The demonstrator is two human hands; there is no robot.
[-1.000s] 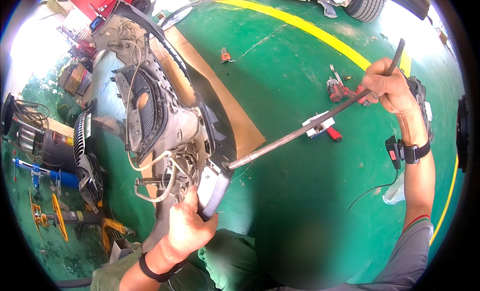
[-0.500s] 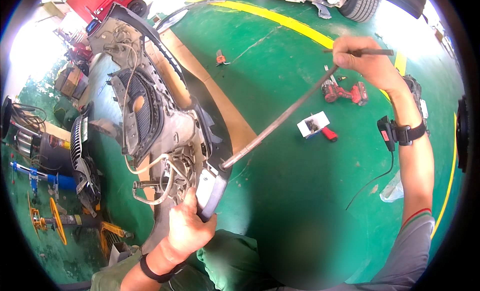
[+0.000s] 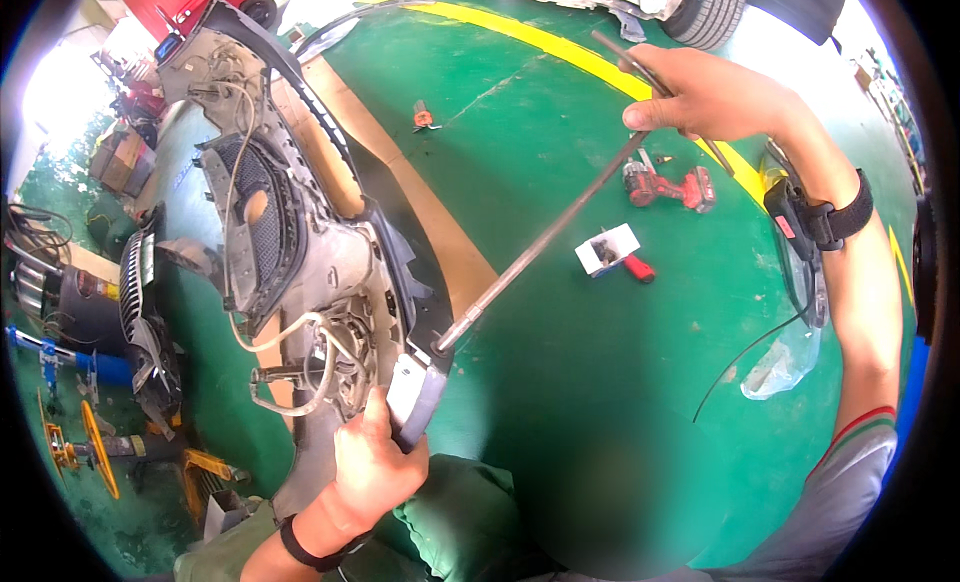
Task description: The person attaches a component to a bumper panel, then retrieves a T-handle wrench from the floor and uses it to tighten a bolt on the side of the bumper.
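A large car bumper (image 3: 350, 244) leans in front of me with its inner side up, bearing a mesh grille, hoses and dusty fittings. My left hand (image 3: 375, 467) is closed round its near end, the thumb against a white rectangular piece (image 3: 406, 390). My right hand (image 3: 700, 92) is raised at the upper right, its fingers closed about the crossbar of a long T-handle wrench (image 3: 545, 234). The wrench's shaft slants down to the left, and its tip meets the bumper's dark edge just above the white piece. Whatever sits under the tip is hidden.
On the green floor lie a red cordless drill (image 3: 668, 187), a small white box (image 3: 608, 250) by a red-handled tool, an orange tool (image 3: 424, 116) and a clear plastic bag (image 3: 785, 362). Cardboard (image 3: 425, 217) lies beneath the bumper. A dark grille (image 3: 150, 322) stands at the left.
The wrench's crossbar has turned from nearly level to a steep slant, and my right hand has turned with it. My left hand keeps its hold on the bumper. The whole view has shifted slightly.
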